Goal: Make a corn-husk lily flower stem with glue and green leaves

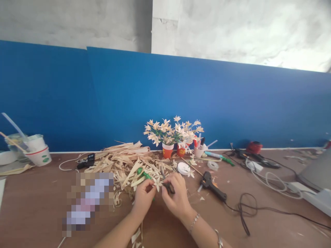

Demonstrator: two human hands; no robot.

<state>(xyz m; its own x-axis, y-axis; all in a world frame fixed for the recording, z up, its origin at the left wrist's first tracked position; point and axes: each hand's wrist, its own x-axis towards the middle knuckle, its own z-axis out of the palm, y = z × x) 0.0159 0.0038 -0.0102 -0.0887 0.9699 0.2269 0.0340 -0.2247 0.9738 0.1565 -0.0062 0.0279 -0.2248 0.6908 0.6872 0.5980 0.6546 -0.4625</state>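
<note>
Near the front middle of the brown table (119, 224), my left hand (143, 198) pinches a pale star-shaped flower (157, 184) at its left side. My right hand (177, 193) is closed around a small dark tool (169, 188), its tip close to the flower's right side. Just behind my left hand lies a green item (143, 173) among dry pale husk strips (121, 160). Behind my hands, finished-looking pale flowers (173, 131) stand in an orange cup (168, 151) and a second cup beside it.
A black glue gun (213, 186) with its cable lies to the right. White tape rolls (183, 168) sit behind my right hand. Paper cups (40, 155) stand far left, near a blurred patch. Cables and a power strip (314, 198) lie far right, before a blue partition (181, 93).
</note>
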